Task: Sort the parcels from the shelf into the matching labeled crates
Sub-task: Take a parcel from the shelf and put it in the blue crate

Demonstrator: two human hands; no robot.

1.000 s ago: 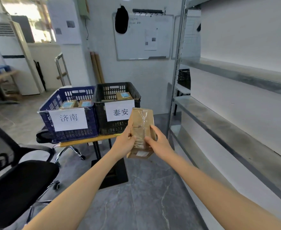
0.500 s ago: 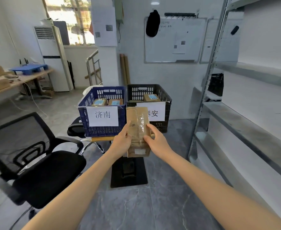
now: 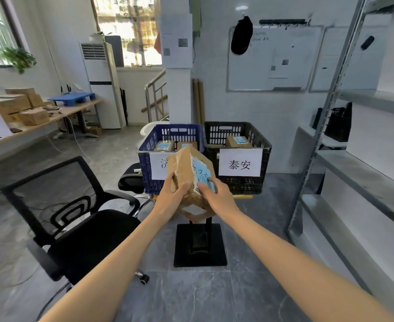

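A brown cardboard parcel [image 3: 186,173] with a blue-and-white label is held in front of me with both hands. My left hand [image 3: 171,197] grips its left side and my right hand [image 3: 217,196] grips its right side, thumb on the label. Behind it stand a blue crate [image 3: 149,177] with a partly hidden white label and a black crate [image 3: 265,145] labeled 泰安. Each crate holds small brown parcels. The metal shelf [image 3: 354,173] at my right shows bare boards.
The crates sit on a small pedestal table with a black base [image 3: 199,245]. A black office chair [image 3: 75,228] stands at the left. A long table [image 3: 40,122] with cardboard boxes is at the far left. A whiteboard [image 3: 272,59] hangs on the back wall.
My view swung left, away from the shelf. Both hands turned the parcel from upright to tilted, so its blue label now faces me.
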